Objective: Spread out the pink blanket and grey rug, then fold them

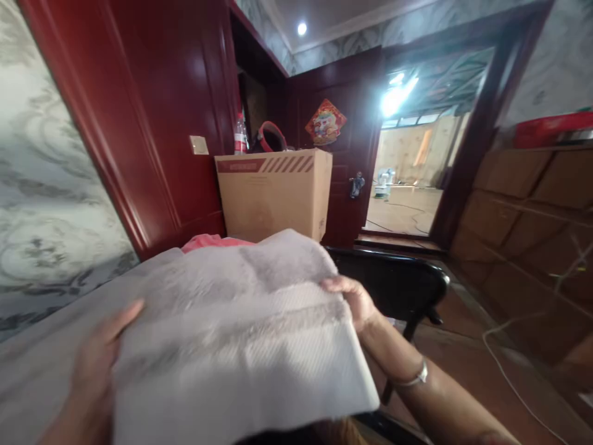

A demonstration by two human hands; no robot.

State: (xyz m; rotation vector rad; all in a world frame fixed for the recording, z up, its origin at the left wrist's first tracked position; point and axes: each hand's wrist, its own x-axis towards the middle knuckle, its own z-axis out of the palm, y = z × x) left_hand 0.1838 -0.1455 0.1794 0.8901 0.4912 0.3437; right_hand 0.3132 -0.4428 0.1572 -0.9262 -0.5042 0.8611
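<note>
A thick, pale grey fabric sheet (241,346) with plush bands and ribbed stripes fills the lower middle of the view, its near part hanging or folded toward me. My right hand (356,301), a bracelet on its wrist, grips the right edge with the thumb on top and the fingers behind. At the left side, my left hand (96,361) is blurred; its thumb lies along the fabric and its other fingers are mostly hidden, apparently closed round the edge. Pinkish-red cloth (215,240) shows just behind the sheet.
Beyond the sheet stands a large cardboard box (271,198) with a bottle (240,135) on top. A black chair (384,281) is at the right. Stacked brown boxes (500,210) line the right wall, and a white cable (504,361) runs over the floor. The doorway (407,167) is open.
</note>
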